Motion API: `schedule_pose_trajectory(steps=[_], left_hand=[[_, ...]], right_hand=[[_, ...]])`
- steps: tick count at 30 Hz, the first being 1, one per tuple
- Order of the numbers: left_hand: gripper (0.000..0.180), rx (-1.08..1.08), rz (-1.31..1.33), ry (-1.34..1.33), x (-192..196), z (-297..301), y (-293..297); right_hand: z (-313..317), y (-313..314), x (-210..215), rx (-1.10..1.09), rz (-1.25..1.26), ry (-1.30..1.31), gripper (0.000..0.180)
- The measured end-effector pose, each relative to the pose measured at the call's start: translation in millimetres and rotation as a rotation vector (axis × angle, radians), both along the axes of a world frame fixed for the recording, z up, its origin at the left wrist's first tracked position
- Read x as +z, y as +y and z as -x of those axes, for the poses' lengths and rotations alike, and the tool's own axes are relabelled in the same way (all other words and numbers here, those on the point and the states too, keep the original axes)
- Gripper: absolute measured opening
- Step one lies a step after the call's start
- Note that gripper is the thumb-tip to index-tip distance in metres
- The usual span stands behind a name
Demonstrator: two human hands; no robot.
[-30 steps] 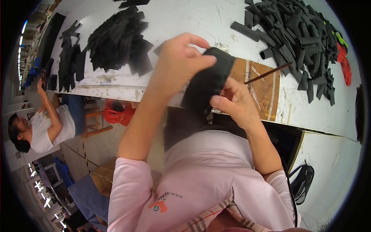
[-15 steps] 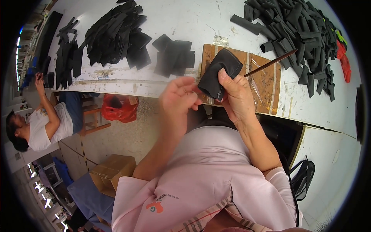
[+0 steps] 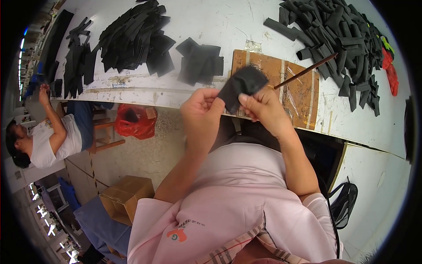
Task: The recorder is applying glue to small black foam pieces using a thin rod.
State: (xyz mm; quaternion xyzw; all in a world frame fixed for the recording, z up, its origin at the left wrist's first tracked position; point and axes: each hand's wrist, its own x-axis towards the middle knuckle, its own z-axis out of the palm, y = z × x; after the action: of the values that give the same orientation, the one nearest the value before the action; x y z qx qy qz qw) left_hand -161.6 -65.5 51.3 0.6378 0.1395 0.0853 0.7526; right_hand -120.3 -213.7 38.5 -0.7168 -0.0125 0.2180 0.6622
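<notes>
My left hand [image 3: 203, 115] and my right hand [image 3: 260, 109] both pinch a small black fabric piece [image 3: 241, 86] held up at the table's near edge, in front of my chest. Right behind it lies a brown cardboard board [image 3: 303, 86] with a thin brown stick [image 3: 305, 71] resting across it. A small stack of flat black pieces [image 3: 200, 61] sits on the white table [image 3: 228, 22] just left of the board.
A big heap of flat black pieces [image 3: 132, 39] lies at the left, and a pile of rolled black pieces [image 3: 343, 35] at the far right beside something red [image 3: 390, 70]. Another person [image 3: 48, 132] sits at the left near a red bag [image 3: 134, 121]. A cardboard box [image 3: 125, 198] stands on the floor.
Both hands have pulled back from the board toward my body. The black piece went from a long strip to a small folded shape held between both hands.
</notes>
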Motion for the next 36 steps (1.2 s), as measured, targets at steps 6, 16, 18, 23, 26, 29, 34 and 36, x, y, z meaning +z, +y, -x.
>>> schedule_pose_trajectory(steps=[6, 16, 18, 23, 26, 29, 34, 36], left_hand=[[0.005, -0.043, -0.305, -0.047, 9, 5, -2], [0.009, 0.212, -0.723, -0.272, -7, 9, -14], [0.010, 0.075, -0.049, 0.033, 3, 6, -10], [0.015, -0.369, 0.965, 0.146, 3, 3, 13], [0.014, -0.204, 0.302, 0.117, 3, 1, 3], [0.021, -0.003, -0.114, -0.063, -11, 1, -12], [0.021, 0.002, 0.086, -0.007, -11, 1, -8], [0.019, -0.130, 0.217, -0.005, -4, 2, 0]], right_hand=[[19, 10, 36, -0.040, 0.161, -0.630, 0.021], [15, 26, 11, 0.054, 0.408, -0.976, 0.013], [12, 25, 5, -0.005, 0.464, -0.942, 0.015], [11, 12, 0, -0.029, -0.123, -0.174, 0.006], [11, 6, 1, -0.012, -0.652, 0.432, 0.005], [17, 18, 6, -0.026, -0.764, 0.497, 0.011], [17, 16, -2, -0.011, -0.511, 0.238, 0.018], [16, 10, -6, -0.014, -0.560, 0.259, 0.018]])
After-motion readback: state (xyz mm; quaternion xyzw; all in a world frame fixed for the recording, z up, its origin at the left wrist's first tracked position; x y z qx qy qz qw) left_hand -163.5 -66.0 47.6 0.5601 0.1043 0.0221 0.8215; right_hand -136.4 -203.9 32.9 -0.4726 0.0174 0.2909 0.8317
